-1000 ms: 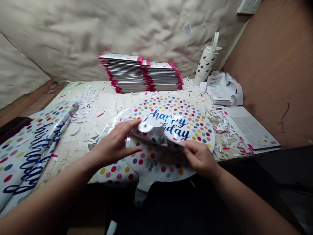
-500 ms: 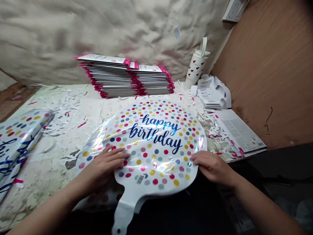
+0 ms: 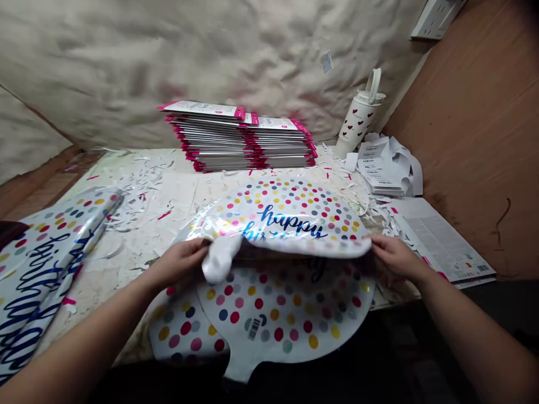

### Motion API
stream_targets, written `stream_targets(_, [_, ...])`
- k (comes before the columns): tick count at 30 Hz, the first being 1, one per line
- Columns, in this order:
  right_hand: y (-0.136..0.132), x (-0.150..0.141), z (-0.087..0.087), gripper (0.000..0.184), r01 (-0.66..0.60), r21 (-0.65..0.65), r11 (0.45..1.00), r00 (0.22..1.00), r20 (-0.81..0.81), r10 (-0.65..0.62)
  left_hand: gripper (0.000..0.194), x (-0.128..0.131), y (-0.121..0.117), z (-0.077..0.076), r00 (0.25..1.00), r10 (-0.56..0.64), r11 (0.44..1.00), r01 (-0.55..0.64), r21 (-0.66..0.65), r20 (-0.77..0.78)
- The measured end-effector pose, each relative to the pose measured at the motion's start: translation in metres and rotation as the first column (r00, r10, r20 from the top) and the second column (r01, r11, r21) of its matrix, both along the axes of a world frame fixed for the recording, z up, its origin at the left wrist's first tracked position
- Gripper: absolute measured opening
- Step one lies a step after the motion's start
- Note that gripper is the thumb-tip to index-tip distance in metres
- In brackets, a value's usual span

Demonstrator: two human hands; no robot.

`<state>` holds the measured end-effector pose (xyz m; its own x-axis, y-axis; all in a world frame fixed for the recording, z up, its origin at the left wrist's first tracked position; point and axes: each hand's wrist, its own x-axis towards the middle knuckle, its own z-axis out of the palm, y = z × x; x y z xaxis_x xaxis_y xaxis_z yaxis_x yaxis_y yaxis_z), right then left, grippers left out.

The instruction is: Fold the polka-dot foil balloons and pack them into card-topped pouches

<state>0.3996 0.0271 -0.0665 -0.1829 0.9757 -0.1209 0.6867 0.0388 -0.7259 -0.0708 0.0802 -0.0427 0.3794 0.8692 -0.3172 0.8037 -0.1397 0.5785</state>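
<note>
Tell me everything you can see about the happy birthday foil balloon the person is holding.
The round foil balloon is flat, uninflated and glossy, white with multicoloured polka dots and blue script; "happy" is readable, with the next word partly hidden by a fold. Its near edge is raised and curled, held by the left hand and right hand. Its white tail droops beside the left hand. The far part lies on a second polka-dot foil balloon, which has a barcode.
</note>
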Motion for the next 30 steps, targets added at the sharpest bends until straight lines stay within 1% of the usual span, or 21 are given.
stream_targets(1, [0.013, -0.001, 0.003, 0.033, 0.088, -0.046, 0.995, 0.996, 0.006, -0.088, 0.046, 0.004, 0.009, 0.001, 0.993, 0.112, 0.994, -0.112, 0.008, -0.042])
stream_targets(3, [0.036, -0.006, 0.006, 0.037, 0.211, -0.094, 0.973, 0.976, 0.067, -0.205, 0.049, 0.017, 0.023, 0.004, 0.957, 0.235, 0.971, -0.225, 0.08, -0.171])
stream_targets(5, [0.051, -0.013, 0.006, 0.037, 0.277, -0.085, 0.957, 0.956, 0.13, -0.265, 0.048, 0.032, 0.025, 0.006, 0.904, 0.315, 0.936, -0.246, 0.25, -0.289])
stream_targets(6, [0.055, -0.016, 0.006, 0.037, 0.289, -0.069, 0.955, 0.95, 0.145, -0.277, 0.048, 0.04, 0.021, 0.006, 0.884, 0.34, 0.906, -0.217, 0.364, -0.322])
stream_targets(7, [0.058, -0.019, 0.005, 0.036, 0.294, -0.054, 0.954, 0.947, 0.154, -0.283, 0.049, 0.047, 0.014, 0.005, 0.882, 0.33, 0.871, -0.147, 0.468, -0.336])
stream_targets(9, [0.064, -0.022, 0.003, 0.037, 0.323, -0.02, 0.946, 0.933, 0.178, -0.314, 0.05, 0.06, -0.005, -0.001, 0.915, 0.198, 0.809, 0.05, 0.586, -0.351])
stream_targets(10, [0.067, -0.021, 0.003, 0.037, 0.341, -0.003, 0.94, 0.922, 0.194, -0.334, 0.05, 0.064, -0.016, -0.006, 0.924, 0.103, 0.799, 0.144, 0.583, -0.369])
stream_targets(11, [0.071, -0.02, 0.004, 0.037, 0.361, 0.013, 0.932, 0.91, 0.215, -0.356, 0.051, 0.067, -0.026, -0.011, 0.922, 0.024, 0.808, 0.211, 0.551, -0.387])
stream_targets(13, [0.081, -0.017, 0.008, 0.037, 0.403, 0.039, 0.914, 0.876, 0.273, -0.398, 0.055, 0.068, -0.042, -0.021, 0.909, -0.04, 0.845, 0.252, 0.472, -0.414])
stream_targets(15, [0.088, -0.022, 0.016, 0.044, 0.457, 0.071, 0.887, 0.823, 0.345, -0.451, 0.059, 0.065, -0.05, -0.027, 0.904, -0.034, 0.872, 0.235, 0.429, -0.427])
stream_targets(17, [0.085, -0.043, 0.024, 0.055, 0.458, 0.204, 0.865, 0.763, 0.409, -0.5, 0.061, 0.062, -0.054, -0.029, 0.901, -0.025, 0.886, 0.221, 0.409, -0.434])
stream_targets(18, [0.079, -0.061, 0.027, 0.059, 0.387, 0.297, 0.873, 0.766, 0.424, -0.483, 0.062, 0.061, -0.054, -0.029, 0.9, -0.022, 0.891, 0.215, 0.399, -0.436])
stream_targets(19, [0.069, -0.083, 0.028, 0.061, 0.266, 0.392, 0.88, 0.788, 0.438, -0.433, 0.062, 0.061, -0.054, -0.028, 0.899, -0.02, 0.896, 0.21, 0.39, -0.438])
stream_targets(20, [0.058, -0.108, 0.027, 0.062, 0.089, 0.456, 0.885, 0.841, 0.441, -0.312, 0.062, 0.061, -0.054, -0.028, 0.899, -0.021, 0.9, 0.208, 0.384, -0.438])
stream_targets(21, [0.045, -0.131, 0.024, 0.066, -0.143, 0.455, 0.879, 0.887, 0.454, -0.09, 0.061, 0.061, -0.054, -0.028, 0.898, -0.022, 0.9, 0.21, 0.382, -0.44])
stream_targets(22, [0.032, -0.151, 0.019, 0.069, -0.28, 0.427, 0.86, 0.881, 0.47, 0.053, 0.061, 0.061, -0.054, -0.028, 0.895, -0.019, 0.897, 0.212, 0.387, -0.446])
stream_targets(24, [0.012, -0.168, 0.005, 0.074, -0.388, 0.378, 0.841, 0.854, 0.489, 0.174, 0.06, 0.06, -0.054, -0.029, 0.885, -0.011, 0.888, 0.222, 0.403, -0.465])
stream_targets(25, [0.005, -0.163, -0.002, 0.074, -0.373, 0.344, 0.861, 0.85, 0.499, 0.169, 0.06, 0.059, -0.054, -0.03, 0.88, -0.01, 0.884, 0.229, 0.407, -0.474])
stream_targets(26, [-0.002, -0.15, -0.007, 0.073, -0.321, 0.324, 0.89, 0.853, 0.508, 0.123, 0.06, 0.059, -0.054, -0.03, 0.877, -0.012, 0.883, 0.235, 0.407, -0.48])
stream_targets(28, [-0.013, -0.108, -0.013, 0.072, -0.152, 0.311, 0.938, 0.848, 0.528, -0.038, 0.06, 0.061, -0.052, -0.029, 0.876, -0.015, 0.889, 0.232, 0.396, -0.482])
stream_targets(30, [-0.025, -0.069, -0.011, 0.069, 0.016, 0.334, 0.942, 0.81, 0.549, -0.208, 0.061, 0.073, -0.051, -0.027, 0.885, 0.01, 0.888, 0.207, 0.411, -0.465])
